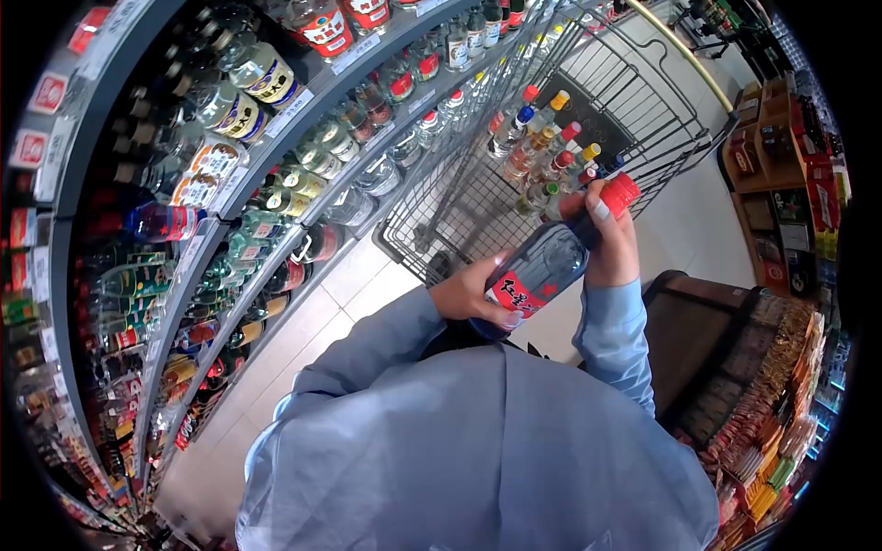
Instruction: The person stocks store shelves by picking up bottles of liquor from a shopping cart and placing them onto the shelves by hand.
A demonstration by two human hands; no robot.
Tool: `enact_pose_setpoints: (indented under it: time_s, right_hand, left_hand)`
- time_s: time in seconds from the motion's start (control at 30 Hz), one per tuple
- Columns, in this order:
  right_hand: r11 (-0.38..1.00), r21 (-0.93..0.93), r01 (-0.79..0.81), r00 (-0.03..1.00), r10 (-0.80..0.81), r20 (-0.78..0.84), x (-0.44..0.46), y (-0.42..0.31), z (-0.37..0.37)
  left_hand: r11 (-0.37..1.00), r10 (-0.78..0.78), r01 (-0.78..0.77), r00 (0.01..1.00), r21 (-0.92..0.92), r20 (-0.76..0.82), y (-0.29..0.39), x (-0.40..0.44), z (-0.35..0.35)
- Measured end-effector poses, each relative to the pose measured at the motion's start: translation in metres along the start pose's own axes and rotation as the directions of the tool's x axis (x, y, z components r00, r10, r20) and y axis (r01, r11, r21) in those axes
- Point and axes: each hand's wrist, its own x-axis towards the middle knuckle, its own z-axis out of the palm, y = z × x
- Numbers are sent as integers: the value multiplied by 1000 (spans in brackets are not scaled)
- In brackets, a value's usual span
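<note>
A large dark bottle (548, 262) with a red cap and a red label is tilted in front of my body, its cap up and to the right. My left hand (480, 296) is wrapped round its lower part beside the label. Around the neck, just below the cap, my right hand (608, 237) is closed. Just beyond the bottle, a wire shopping cart (418, 216) holds several upright bottles (542, 151) with red, yellow, blue and green caps.
Curved shelves (197, 248) full of bottles run along the left. At the right stand a wooden display shelf (763, 184) and a dark bin or case (694, 340) beside packaged goods (758, 432). Pale floor tiles (326, 317) show between shelves and cart.
</note>
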Motion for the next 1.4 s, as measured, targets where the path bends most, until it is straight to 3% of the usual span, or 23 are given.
enact_pose_setpoints:
  time_s: [0.07,0.13,0.23,0.3,0.37,0.43,0.47,0.5,0.57,0.73,0.83,0.93,1.07,1.1,1.2,1.3,1.33,1.4]
  right_hand:
    - [999,-6,-41,997,40,-65,-15,-4,8]
    - [999,38,-30,999,32,-30,-22,0,6]
    - [991,124,-55,998,57,-9,-38,2,21]
    - [985,161,-65,998,63,21,-48,6,35]
    - [976,189,-108,989,87,116,-50,18,41]
    - [962,211,-174,982,154,111,-59,26,56]
    - [962,202,-185,980,165,114,-67,27,66]
    - [948,247,-201,972,162,170,-71,32,73]
    - [963,201,-183,975,151,163,-82,36,89]
    - [962,191,-195,960,148,239,-92,49,130]
    - [974,141,-176,939,123,320,-93,62,160]
    - [988,19,-152,863,123,489,-99,72,198]
    - [979,-2,-204,798,168,579,-104,103,264]
    - [973,16,-229,777,173,605,-104,113,283]
    - [996,6,-93,783,69,618,-112,134,350]
    - [997,4,80,746,-62,663,-125,145,414]
    - [989,31,143,718,-125,685,-125,152,431]
    - [922,0,386,674,-282,683,-128,163,463]
  left_hand:
    - [995,-6,7,1000,-99,7,4,-13,19]
    - [992,3,-6,1000,-130,-22,4,-28,33]
    - [1000,-1,-3,979,-20,-202,4,-56,57]
    - [975,115,-56,955,217,-272,-2,-74,63]
    - [978,89,-25,947,205,-307,16,-99,80]
    - [949,155,-42,925,314,-346,6,-115,80]
    - [971,164,-87,921,225,-353,4,-124,84]
    - [953,156,-35,909,302,-387,4,-135,85]
    - [973,165,-88,909,211,-383,8,-153,90]
    - [928,299,-175,876,329,-379,-1,-187,69]
    - [979,186,-136,900,150,-394,11,-217,60]
    - [913,320,-150,839,379,-440,17,-255,38]
    - [848,423,-167,785,503,-452,25,-317,-1]
    - [764,479,-109,756,635,-446,29,-335,-12]
    - [633,587,-49,682,773,-436,50,-383,-45]
    - [507,706,-97,617,856,-348,81,-424,-79]
    - [533,711,-143,610,834,-350,87,-432,-94]
    - [381,768,46,539,923,-344,106,-453,-113]
